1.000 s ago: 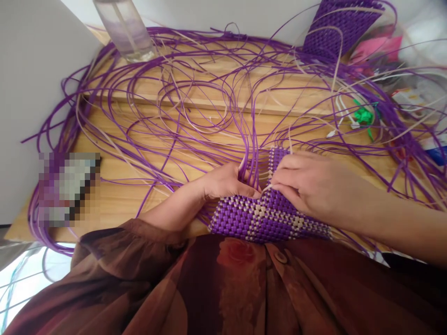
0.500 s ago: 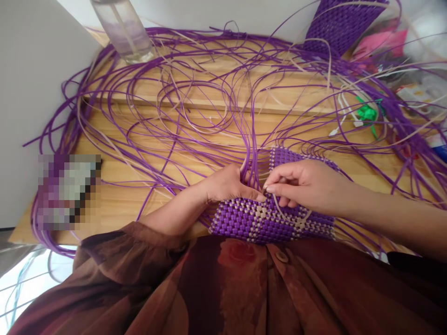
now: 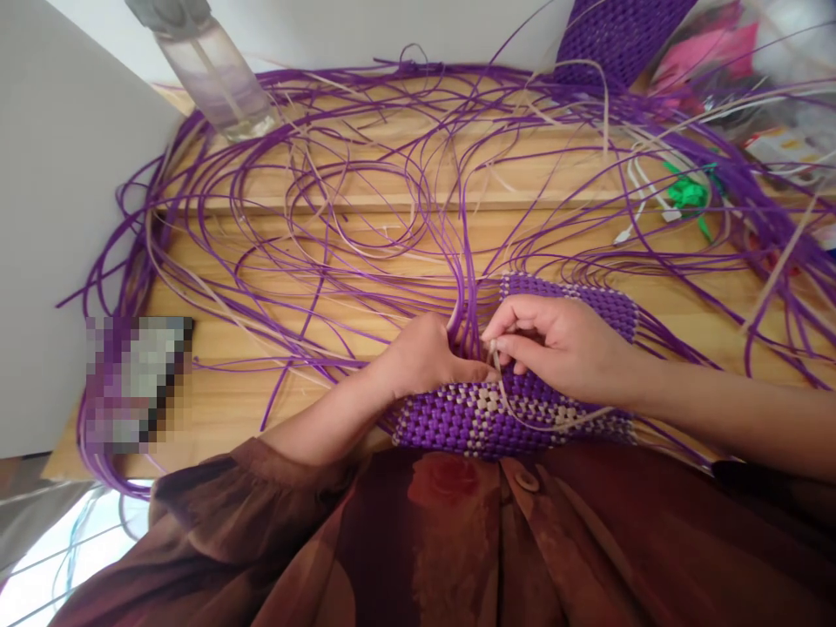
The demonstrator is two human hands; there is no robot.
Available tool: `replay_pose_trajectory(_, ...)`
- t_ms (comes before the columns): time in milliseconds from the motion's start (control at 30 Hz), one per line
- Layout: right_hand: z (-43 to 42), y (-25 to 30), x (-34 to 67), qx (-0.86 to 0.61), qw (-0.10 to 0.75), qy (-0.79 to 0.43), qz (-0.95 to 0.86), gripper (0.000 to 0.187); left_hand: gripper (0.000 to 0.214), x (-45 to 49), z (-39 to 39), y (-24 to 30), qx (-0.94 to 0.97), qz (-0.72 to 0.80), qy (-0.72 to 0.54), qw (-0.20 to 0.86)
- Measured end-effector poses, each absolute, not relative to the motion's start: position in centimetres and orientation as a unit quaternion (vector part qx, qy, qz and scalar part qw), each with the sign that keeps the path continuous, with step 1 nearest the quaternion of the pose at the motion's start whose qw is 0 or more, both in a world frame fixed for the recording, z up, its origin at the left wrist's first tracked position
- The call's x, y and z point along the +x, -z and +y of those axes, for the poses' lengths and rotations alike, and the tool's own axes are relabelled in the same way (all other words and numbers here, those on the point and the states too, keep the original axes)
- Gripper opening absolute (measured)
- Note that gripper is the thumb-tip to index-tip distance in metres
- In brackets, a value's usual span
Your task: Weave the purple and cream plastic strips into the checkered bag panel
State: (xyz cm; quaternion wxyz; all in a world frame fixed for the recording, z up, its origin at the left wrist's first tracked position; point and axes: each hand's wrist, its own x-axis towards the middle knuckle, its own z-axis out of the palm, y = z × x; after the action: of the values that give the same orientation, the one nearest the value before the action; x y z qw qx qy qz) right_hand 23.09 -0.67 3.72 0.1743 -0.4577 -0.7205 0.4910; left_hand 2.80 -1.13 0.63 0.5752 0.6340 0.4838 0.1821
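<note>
A purple and beige woven panel [image 3: 450, 416] lies on the table close to my body, with long loose strands fanning out from its edges. My left hand [image 3: 434, 359] is closed on the panel's upper edge and a bundle of purple strands [image 3: 468, 292], thumb lying along the weave. Just to its right, my right hand [image 3: 555, 344] pinches a thin beige strand [image 3: 509, 416] between thumb and forefinger. That strand loops down across the panel and back up to the right. The left fingers behind the purple bundle are mostly hidden.
Loose purple and beige strands spread over the wooden table [image 3: 366, 305]. A clear pump bottle [image 3: 219, 78] stands at the back left. A blurred-out phone-like object [image 3: 147, 383] lies left. Back right are another purple woven piece [image 3: 617, 43], a white cable [image 3: 643, 196] and plastic bags [image 3: 711, 61].
My right hand has shifted slightly left, and the beige strand now hangs in a wider loop over the panel. The left hand keeps its hold. The whole view has tilted a little.
</note>
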Motion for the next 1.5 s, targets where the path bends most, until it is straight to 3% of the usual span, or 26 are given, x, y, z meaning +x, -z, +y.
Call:
replay_pose_trajectory(167, -0.6, -3.8, 23.0, -0.446, 0.192, -0.467, -0.739, 0.010, 0.030, 2.8, -1.3, -2.0, 0.727, 0.516, -0.113, 0.439)
replay_pose_trajectory(267, -0.7, -3.6, 22.8, -0.458, 0.209, -0.479, -0.719, 0.008, 0.032, 2.5, -0.3, -2.6, 0.735, 0.487, -0.111, 0.459)
replay_pose_trajectory(467, -1.7, -2.9, 22.7, -0.471, 0.272, -0.553, -0.631, 0.002, 0.035, 2.4, 1.8, -1.6, 0.711, 0.337, -0.081, 0.612)
replay_pose_trajectory(600, -2.1, -2.3, 22.8, -0.459, 0.312, -0.507, -0.659, 0.006, 0.031, 2.9, 1.1, -1.3, 0.693, 0.330, -0.113, 0.631)
replay_pose_trajectory(700, -2.2, -2.1, 22.7, -0.463, 0.327, -0.446, -0.693, 0.009, 0.036, 3.4, 0.3, -1.8, 0.687, 0.373, -0.135, 0.610)
replay_pose_trajectory(833, -2.1, -2.0, 22.4, -0.464, 0.333, -0.437, -0.695, 0.007, 0.036, 3.9, -0.6, -2.1, 0.698, 0.496, -0.118, 0.503)
replay_pose_trajectory(933, -1.6, -2.0, 22.4, -0.455, 0.309, -0.462, -0.696, 0.008, 0.029, 3.9, -1.0, -1.7, 0.695, 0.506, -0.120, 0.496)
replay_pose_trajectory(1067, -0.3, -2.6, 23.5, -0.429, 0.239, -0.460, -0.740, 0.013, 0.025, 3.7, -1.1, -0.7, 0.648, 0.473, -0.147, 0.579)
replay_pose_trajectory(1200, 1.2, -3.2, 24.7, -0.353, 0.151, -0.328, -0.863, 0.022, 0.021, 3.6, -1.1, 0.0, 0.623, 0.439, -0.170, 0.625)
replay_pose_trajectory(1333, 2.0, -3.1, 25.3, -0.267, 0.117, -0.221, -0.931, 0.011, 0.021, 3.6, -1.0, 0.0, 0.620, 0.416, -0.177, 0.641)
replay_pose_trajectory(1500, 1.9, -4.0, 26.2, -0.203, 0.097, -0.165, -0.960, 0.029, 0.019, 3.5, -0.7, -0.2, 0.620, 0.425, -0.154, 0.642)
